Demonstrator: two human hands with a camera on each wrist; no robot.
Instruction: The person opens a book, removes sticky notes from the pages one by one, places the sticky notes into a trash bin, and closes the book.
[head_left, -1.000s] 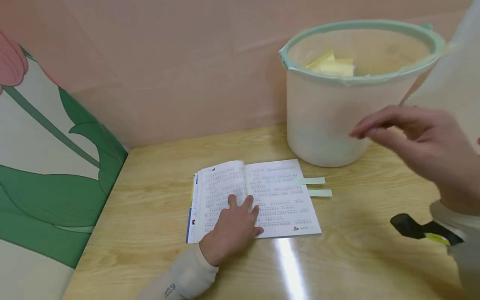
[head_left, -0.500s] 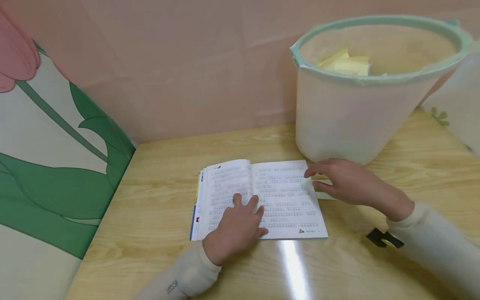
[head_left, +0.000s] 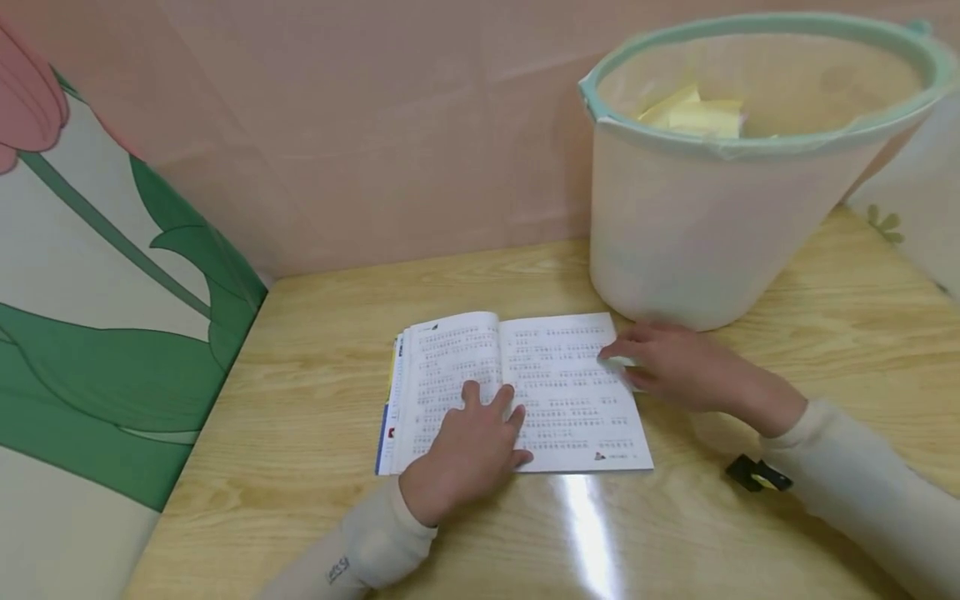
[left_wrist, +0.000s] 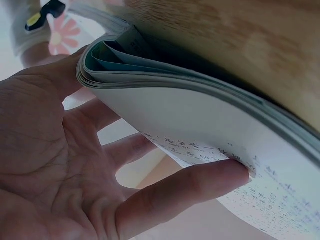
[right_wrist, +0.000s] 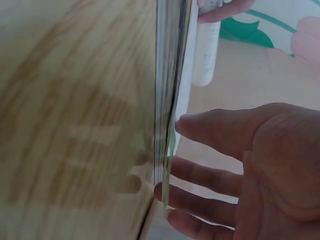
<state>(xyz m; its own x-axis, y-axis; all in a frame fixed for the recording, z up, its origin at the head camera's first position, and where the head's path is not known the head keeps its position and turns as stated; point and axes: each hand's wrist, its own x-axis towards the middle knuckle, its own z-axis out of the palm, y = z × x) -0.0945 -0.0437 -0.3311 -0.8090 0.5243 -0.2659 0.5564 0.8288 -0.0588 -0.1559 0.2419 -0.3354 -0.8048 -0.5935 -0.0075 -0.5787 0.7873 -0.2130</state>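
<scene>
An open book (head_left: 570, 400) with printed text lies on the wooden table in the head view. My left hand (head_left: 468, 454) rests on its lower middle with the fingers spread. In the left wrist view the left thumb (left_wrist: 195, 187) presses on the page beside the curved spine (left_wrist: 92, 70). At the book's right edge, my right hand (head_left: 675, 367) touches the page beside a pale green paper strip (head_left: 622, 361), largely covered by the hand. The right wrist view shows the right thumb (right_wrist: 215, 127) at the page edge, apart from the other fingers, which reach the thin strips (right_wrist: 167, 187).
A tall whitish bin (head_left: 667, 225) with a green rim stands behind the right hand, holding yellow paper pieces (head_left: 705, 117). A pink backdrop (head_left: 375, 133) rises behind the table (head_left: 300, 400). A flower-printed panel (head_left: 90, 367) borders the left side.
My right hand has come down from the air on the right to the book's right edge and its strips. My left hand stays on the pages; the head view has shifted slightly.
</scene>
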